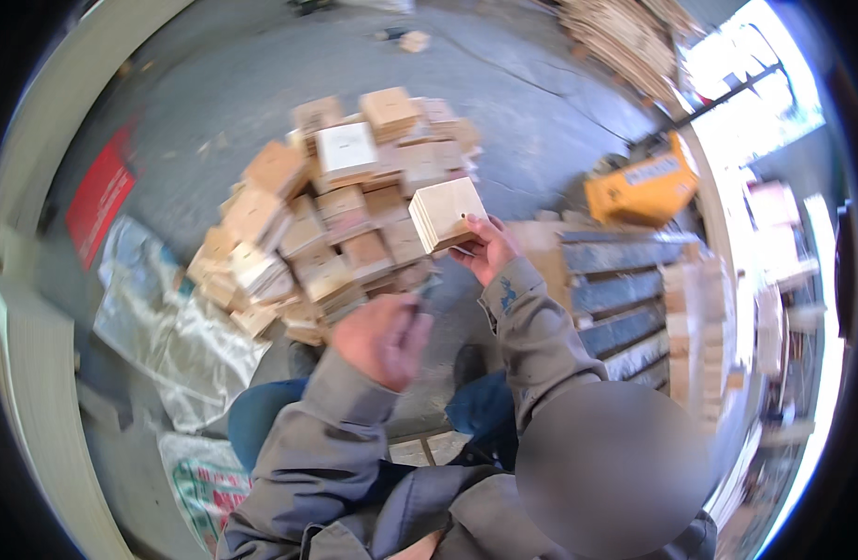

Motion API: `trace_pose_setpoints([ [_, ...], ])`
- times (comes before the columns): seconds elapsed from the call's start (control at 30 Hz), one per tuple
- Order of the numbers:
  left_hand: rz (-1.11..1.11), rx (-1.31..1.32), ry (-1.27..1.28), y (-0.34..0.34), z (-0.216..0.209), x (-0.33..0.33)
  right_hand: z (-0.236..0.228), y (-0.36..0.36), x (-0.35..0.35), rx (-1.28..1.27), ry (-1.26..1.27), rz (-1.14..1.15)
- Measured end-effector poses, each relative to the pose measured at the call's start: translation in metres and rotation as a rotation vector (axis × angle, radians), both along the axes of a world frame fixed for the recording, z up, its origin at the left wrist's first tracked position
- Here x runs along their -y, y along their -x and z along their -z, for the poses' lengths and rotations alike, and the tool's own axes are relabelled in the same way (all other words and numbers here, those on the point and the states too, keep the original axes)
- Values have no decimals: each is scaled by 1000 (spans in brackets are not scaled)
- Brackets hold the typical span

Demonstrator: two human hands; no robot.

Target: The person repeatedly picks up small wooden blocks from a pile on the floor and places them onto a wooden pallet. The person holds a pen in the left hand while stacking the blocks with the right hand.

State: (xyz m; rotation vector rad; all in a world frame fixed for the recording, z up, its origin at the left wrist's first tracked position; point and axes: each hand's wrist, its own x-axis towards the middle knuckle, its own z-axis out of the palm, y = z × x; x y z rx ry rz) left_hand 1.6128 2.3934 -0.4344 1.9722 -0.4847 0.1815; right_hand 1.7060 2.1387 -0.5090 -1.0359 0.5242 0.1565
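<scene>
My right hand (pixel 491 250) grips a small stack of square wooden boards (pixel 447 211) by its right edge, held up over the pile. The top board is pale and has a small dark hole near my fingers. Lower and to the left, my left hand (pixel 380 342) is smeared by motion, its fingers curled in. A dark, thin shape shows by its fingertips, too blurred to name. Beyond both hands, a big heap of stacked square wooden boards (pixel 340 210) lies on the floor, several with a small central hole. One stack has a whiter top board (pixel 347 149).
Crumpled clear plastic sheeting (pixel 172 322) and a printed sack (pixel 205 481) lie at left, near a red panel (pixel 100 194). To the right are a slatted wooden pallet (pixel 620 289) and a yellow machine (pixel 641 182). A cable (pixel 513 67) crosses the floor behind.
</scene>
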Motion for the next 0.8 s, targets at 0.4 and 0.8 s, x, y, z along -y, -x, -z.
trace_pose_setpoints([
  [0.4,127,-138,-113,-28,101,28,-30,346,328,-133,1373,622],
  [0.8,232,-419,-227,-56,195,-31,19,663,418,-936,1403,1015],
])
